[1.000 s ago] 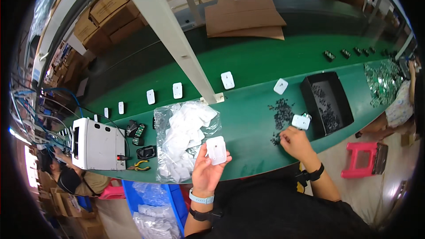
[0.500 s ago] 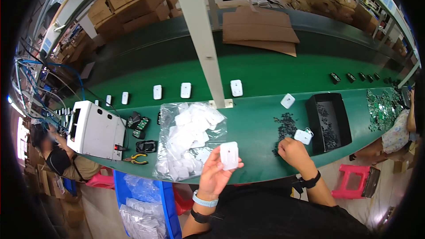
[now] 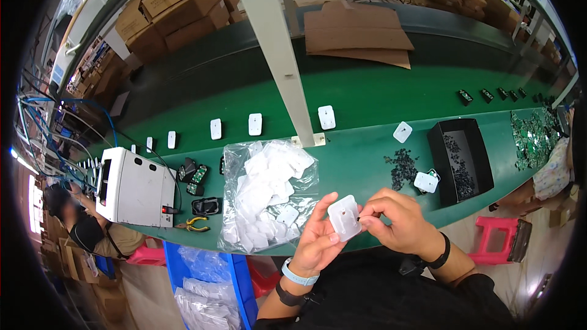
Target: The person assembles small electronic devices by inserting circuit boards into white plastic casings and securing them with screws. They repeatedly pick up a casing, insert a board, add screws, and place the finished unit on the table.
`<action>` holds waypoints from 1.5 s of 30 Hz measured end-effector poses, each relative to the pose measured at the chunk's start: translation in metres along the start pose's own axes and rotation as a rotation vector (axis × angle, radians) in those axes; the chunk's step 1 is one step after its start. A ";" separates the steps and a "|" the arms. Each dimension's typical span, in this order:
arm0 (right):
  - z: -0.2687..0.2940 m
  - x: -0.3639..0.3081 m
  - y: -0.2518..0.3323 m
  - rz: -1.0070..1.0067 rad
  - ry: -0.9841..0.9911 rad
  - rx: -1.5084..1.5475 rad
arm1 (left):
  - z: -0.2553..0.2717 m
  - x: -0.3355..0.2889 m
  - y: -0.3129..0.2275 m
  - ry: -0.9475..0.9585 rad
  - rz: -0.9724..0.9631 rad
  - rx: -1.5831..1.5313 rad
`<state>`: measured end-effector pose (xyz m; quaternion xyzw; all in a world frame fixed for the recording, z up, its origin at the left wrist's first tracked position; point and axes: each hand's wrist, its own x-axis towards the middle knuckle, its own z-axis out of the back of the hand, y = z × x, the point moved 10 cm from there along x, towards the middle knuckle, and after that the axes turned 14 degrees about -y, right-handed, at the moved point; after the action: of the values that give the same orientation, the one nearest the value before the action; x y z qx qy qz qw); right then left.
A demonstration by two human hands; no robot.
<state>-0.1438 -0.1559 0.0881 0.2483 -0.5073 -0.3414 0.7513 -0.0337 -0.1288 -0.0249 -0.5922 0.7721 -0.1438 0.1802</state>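
My left hand (image 3: 316, 245) holds a thin white plastic cover (image 3: 345, 215) with rounded corners, tilted, above the bench's near edge. Thumb and fingers of my right hand (image 3: 400, 221) are pinched together at the cover's right side; whatever they hold is too small to make out. Beyond that hand lies a spread of small black parts (image 3: 402, 168), with a white-covered unit (image 3: 426, 181) beside it. Another white cover (image 3: 402, 132) rests farther back. To the left, a clear plastic bag (image 3: 230, 232) carries a heap of white covers (image 3: 269, 180).
A black box (image 3: 439, 154) with small black parts stands at right, green circuit boards (image 3: 532, 140) past it. At left are a white machine (image 3: 137, 189) and pliers (image 3: 194, 225). A metal post (image 3: 269, 43) rises mid-bench; white units (image 3: 255, 124) line the green belt.
My right hand has left the black parts and come over to the cover. My left hand has shifted slightly right and tilted the cover.
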 end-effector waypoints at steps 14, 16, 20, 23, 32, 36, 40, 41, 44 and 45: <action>-0.025 -0.004 0.032 0.193 0.022 -0.231 | -0.002 -0.023 -0.009 0.076 -0.017 0.019; -0.028 -0.005 0.035 0.223 0.040 -0.264 | 0.002 -0.024 -0.012 0.050 -0.034 0.073; -0.025 -0.007 0.030 0.187 0.040 -0.242 | 0.003 -0.024 -0.010 0.044 -0.021 0.087; -0.021 -0.011 0.020 0.058 0.015 -0.177 | 0.003 -0.022 -0.011 0.036 -0.049 0.080; -0.012 -0.006 0.016 0.038 -0.043 -0.217 | 0.010 -0.016 -0.003 -0.079 -0.004 0.118; -0.012 -0.006 0.014 0.047 -0.039 -0.261 | 0.009 -0.013 0.001 -0.036 -0.009 0.069; -0.011 -0.007 0.014 0.062 -0.034 -0.303 | 0.005 -0.012 0.003 -0.005 -0.024 0.080; -0.011 -0.007 0.014 0.070 -0.034 -0.319 | 0.005 -0.011 0.003 -0.003 -0.025 0.093; -0.012 -0.006 0.016 0.103 -0.034 -0.367 | 0.003 -0.010 0.002 0.002 -0.049 0.146; -0.012 -0.006 0.018 0.117 -0.034 -0.381 | 0.002 -0.011 0.001 0.004 -0.070 0.172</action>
<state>-0.1292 -0.1396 0.0926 0.0658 -0.4597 -0.3913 0.7945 -0.0311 -0.1183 -0.0264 -0.6009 0.7360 -0.2172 0.2237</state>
